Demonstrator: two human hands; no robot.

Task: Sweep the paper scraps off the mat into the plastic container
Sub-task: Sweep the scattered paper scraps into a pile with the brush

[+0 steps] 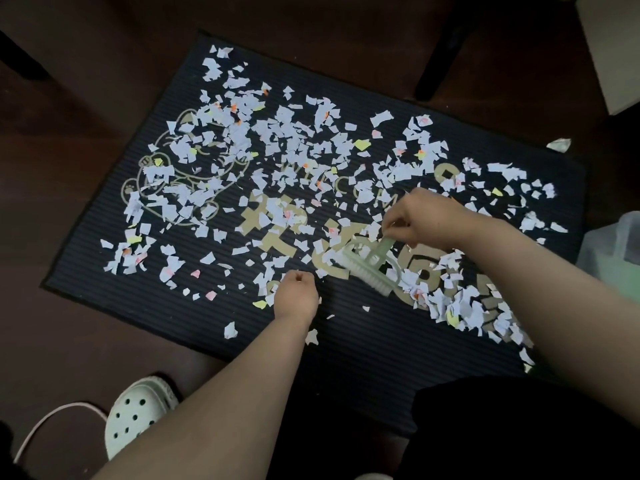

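Observation:
A dark ribbed doormat [104, 268] with gold print lies on the floor, strewn with several white, yellow and pink paper scraps [242, 143]. A denser heap of scraps [460, 310] sits near the mat's right front. My right hand [419, 216] grips the handle of a pale green brush [367, 268], whose bristles rest on the mat's middle. My left hand [296, 296] rests on the mat beside the brush with fingers curled; I cannot see anything in it. A translucent plastic container [616, 258] stands off the mat's right edge.
Brown floor surrounds the mat. A dark furniture leg [436, 60] stands behind the mat and a white box [613, 46] at the top right. My white clog [138, 410] and a white cable [52, 420] lie at the lower left.

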